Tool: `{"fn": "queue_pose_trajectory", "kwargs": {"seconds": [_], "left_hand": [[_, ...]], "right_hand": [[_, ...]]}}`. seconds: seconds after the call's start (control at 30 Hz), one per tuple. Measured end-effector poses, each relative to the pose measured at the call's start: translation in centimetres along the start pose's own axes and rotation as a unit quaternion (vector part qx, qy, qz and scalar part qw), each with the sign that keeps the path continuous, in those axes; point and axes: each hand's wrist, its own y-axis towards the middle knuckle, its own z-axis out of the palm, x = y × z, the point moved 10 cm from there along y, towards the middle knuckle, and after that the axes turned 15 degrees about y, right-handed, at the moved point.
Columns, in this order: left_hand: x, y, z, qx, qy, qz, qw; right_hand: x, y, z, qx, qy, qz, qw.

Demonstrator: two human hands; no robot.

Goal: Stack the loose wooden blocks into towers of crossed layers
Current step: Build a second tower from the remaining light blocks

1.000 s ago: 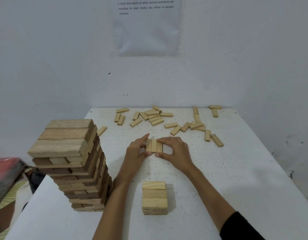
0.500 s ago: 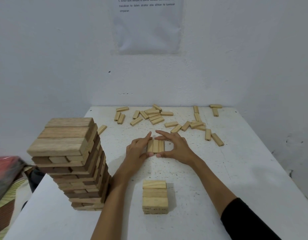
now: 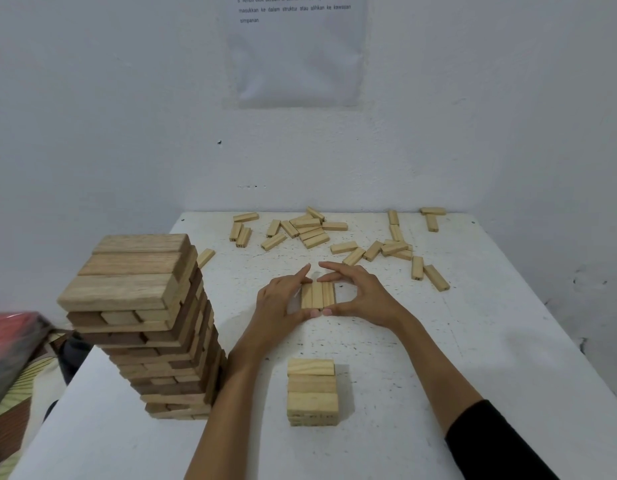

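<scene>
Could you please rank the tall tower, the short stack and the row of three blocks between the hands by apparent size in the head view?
1. tall tower: clearly largest, though close to the camera.
2. short stack.
3. row of three blocks: smallest, but farther back, so less sure.

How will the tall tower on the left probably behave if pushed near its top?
The tall tower would likely tip: it is many layers high on a narrow base. Its layers sit unevenly, so blocks may slide apart rather than move together. The wood looks stiff.
</scene>
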Motion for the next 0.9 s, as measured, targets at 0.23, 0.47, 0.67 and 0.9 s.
{"fn": "queue_pose_trajectory", "kwargs": {"seconds": [0.23, 0.47, 0.67, 0.9], "left_hand": [[0.1, -0.1, 0.0, 0.009, -0.012, -0.006, 1.000], [-0.5, -0.2, 0.0, 0.016, -0.029, 0.007, 0.999], [-1.7, -0.4, -1.1, 0.010, -0.080, 0.032, 0.996], [-4.0, -1.4, -4.4, 0.001, -0.098, 0.032, 0.995]], "right_hand": [[0.1, -0.1, 0.0, -0.005, 0.008, -0.004, 1.000], [0.5, -0.5, 0.1, -0.012, 0.046, 0.003, 0.999], [2.3, -1.6, -0.8, -0.036, 0.052, -0.017, 0.998], [6.8, -3.6, -1.7, -0.029, 0.023, -0.056, 0.998]]}}
